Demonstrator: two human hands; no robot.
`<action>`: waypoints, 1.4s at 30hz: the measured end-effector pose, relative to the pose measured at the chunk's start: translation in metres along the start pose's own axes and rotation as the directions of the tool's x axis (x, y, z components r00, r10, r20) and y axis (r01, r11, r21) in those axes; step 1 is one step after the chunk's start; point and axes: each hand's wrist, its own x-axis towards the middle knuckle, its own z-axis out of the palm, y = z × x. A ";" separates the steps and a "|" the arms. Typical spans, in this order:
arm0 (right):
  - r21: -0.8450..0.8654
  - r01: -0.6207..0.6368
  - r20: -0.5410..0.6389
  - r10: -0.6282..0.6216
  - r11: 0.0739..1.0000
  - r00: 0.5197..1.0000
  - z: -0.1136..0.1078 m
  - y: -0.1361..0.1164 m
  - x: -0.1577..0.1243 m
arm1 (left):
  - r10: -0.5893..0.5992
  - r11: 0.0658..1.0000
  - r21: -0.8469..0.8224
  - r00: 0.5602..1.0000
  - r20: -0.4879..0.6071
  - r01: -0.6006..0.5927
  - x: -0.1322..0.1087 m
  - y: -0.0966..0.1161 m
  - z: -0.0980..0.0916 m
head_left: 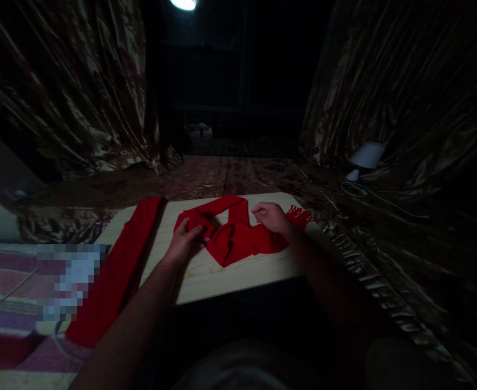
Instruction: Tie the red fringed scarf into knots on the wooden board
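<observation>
**A:** What is worrying you here?

**B:** The long end (114, 276) of the red scarf (238, 241) is hanging off the table (230, 279) at the lower left; I judge its weight could be dragging the folded middle askew if either hand is easing off.

**A:** And the hands?

**B:** The left hand (185, 242) is clenching a fold at the centre of the frame, its fingers (197, 233) closing on the cloth; the right hand (271, 216) is lying curled on the scarf beside the fringe (301, 215) (pinching or merely pressing, I cannot tell in this gloom).

**A:** Anything else?

**B:** The light is working against us; a crooked crease could be going unnoticed.

**A:** How is the scarf looking?

**B:** Soft and deep red; it is lying in a zigzag across the pale table, bunching between the hands, with tassels spreading at the right end.
</observation>
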 end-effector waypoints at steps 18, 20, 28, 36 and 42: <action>-0.085 0.422 0.406 -0.356 0.902 0.842 0.033 -0.046 -0.011 | 0.525 0.411 0.656 0.752 0.398 -0.633 -0.008 -0.012 0.012; -0.085 0.402 0.394 -0.340 0.912 0.854 0.042 -0.050 -0.014 | 0.496 0.473 0.630 0.777 0.387 -0.616 -0.006 -0.014 0.014; -0.167 0.594 0.418 -0.490 0.787 0.765 0.038 -0.062 -0.040 | 0.245 0.807 0.549 0.969 0.023 -0.217 0.004 -0.016 0.005; 0.072 0.533 0.299 -0.528 0.843 0.795 0.016 -0.035 -0.041 | 0.219 0.888 0.438 0.967 -0.132 -0.142 0.007 -0.010 0.003; 0.615 0.137 -0.224 0.006 0.776 0.975 -0.022 0.000 -0.014 | 0.167 0.977 0.178 0.943 -0.287 -0.119 0.009 -0.006 -0.002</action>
